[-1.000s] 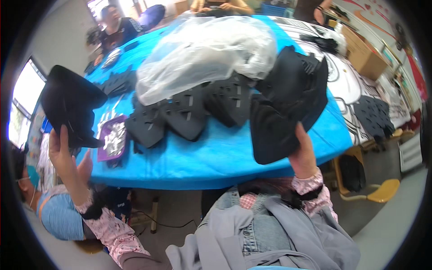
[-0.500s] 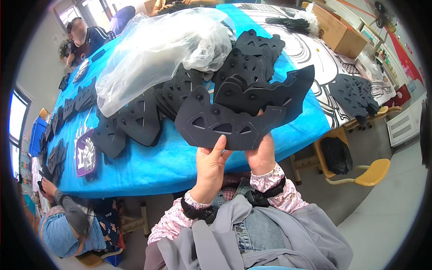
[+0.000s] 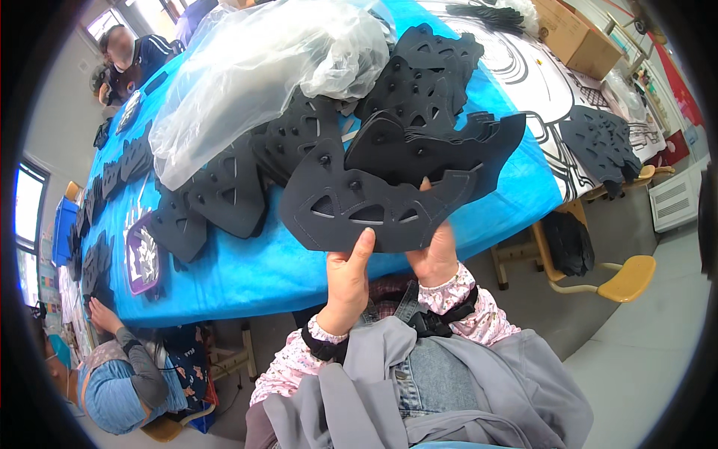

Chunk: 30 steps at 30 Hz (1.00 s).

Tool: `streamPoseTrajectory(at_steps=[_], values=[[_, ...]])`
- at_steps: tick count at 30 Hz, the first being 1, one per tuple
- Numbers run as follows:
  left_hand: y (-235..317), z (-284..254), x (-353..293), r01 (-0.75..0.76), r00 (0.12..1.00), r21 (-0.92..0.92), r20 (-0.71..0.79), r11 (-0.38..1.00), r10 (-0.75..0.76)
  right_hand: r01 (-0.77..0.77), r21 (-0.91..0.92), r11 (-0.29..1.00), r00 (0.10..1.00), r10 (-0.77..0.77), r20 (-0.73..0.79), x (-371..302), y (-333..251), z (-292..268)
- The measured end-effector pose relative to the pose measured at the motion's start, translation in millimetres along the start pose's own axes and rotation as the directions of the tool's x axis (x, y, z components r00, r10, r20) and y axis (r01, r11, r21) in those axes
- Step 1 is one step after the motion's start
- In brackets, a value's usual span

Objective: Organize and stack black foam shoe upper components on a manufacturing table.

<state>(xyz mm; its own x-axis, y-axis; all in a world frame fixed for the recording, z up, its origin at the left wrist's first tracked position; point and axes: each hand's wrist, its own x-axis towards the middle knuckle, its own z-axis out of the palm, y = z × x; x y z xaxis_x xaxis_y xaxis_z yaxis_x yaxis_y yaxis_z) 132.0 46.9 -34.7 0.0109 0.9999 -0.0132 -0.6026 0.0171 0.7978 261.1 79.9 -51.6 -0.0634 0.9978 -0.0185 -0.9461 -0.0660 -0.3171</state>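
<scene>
A curved black panel (image 3: 389, 238) with stitched lines, cut-out openings and small round studs is held up over the table's near edge. At its lower edge my left hand (image 3: 346, 283) is closed, thumb lying on the front face and the other fingers hidden behind. My right hand (image 3: 437, 260) grips it farther right, with a fingertip showing above its upper edge. Directly behind stands a pile of similar black panels (image 3: 464, 153), partly covered by the held one. More panels (image 3: 228, 196) lie overlapping to the left.
A large clear plastic bag (image 3: 262, 82) lies across the blue-covered table (image 3: 247, 280). Near the left side sits a purple tray (image 3: 132, 258) of small pale pieces. A cardboard box (image 3: 576, 37) stands at far right, a yellow chair (image 3: 628, 278) below. Other people (image 3: 123, 389) sit at left.
The held panel has shifted slightly left and tilted so its front faces me a little more. Both hands keep their hold. The whole view has shifted a little.
</scene>
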Motion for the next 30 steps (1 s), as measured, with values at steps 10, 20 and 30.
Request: streamPoseTrajectory(at_steps=[10,20,30], values=[[1,-4,-4,-0.038,0.998,-0.061,-0.042,0.997,0.036,0.297,-0.753,0.587,0.951,-0.112,0.287,-15,1,6],[19,-1,-13,-0.002,0.998,0.019,0.062,1.0,0.001,0.014,-0.444,0.896,0.988,0.055,0.144,-7,-63,-40],[19,5,-16,0.249,0.968,0.04,0.036,0.968,-0.25,0.058,-0.29,0.955,0.998,-0.044,0.052,-28,-5,-3]])
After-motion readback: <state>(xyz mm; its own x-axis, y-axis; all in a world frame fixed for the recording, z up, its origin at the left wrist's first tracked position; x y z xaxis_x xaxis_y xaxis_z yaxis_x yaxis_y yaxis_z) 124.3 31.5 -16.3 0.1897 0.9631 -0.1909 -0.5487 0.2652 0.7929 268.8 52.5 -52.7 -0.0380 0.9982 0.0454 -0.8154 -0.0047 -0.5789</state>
